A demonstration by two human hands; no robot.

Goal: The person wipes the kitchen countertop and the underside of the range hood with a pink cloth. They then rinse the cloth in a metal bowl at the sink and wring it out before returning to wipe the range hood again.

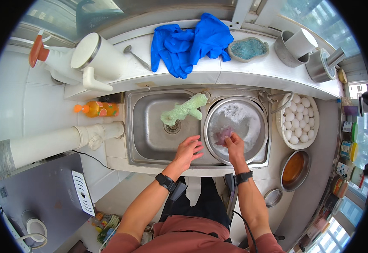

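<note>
My right hand [236, 146] pinches a pinkish-purple cloth [224, 136] at the soapy water in a round steel basin [265, 144]. White foam covers much of the water's far and right sides. Whether the cloth's lower end is under the water, I cannot tell. My left hand [189, 149] is empty with its fingers apart, above the front right of the left sink bowl [149, 139]. A light green textured cloth [184, 110] lies across the far right of that bowl, its lower end beside the drain strainer [172, 127].
Right of the basin are a faucet [266, 96], a white basket [297, 146] of eggs and a steel bowl [307, 158] of brownish liquid. Blue gloves [190, 44], a soap dish [248, 49] and a white jug [100, 57] stand on the ledge. An orange bottle [100, 109] is left.
</note>
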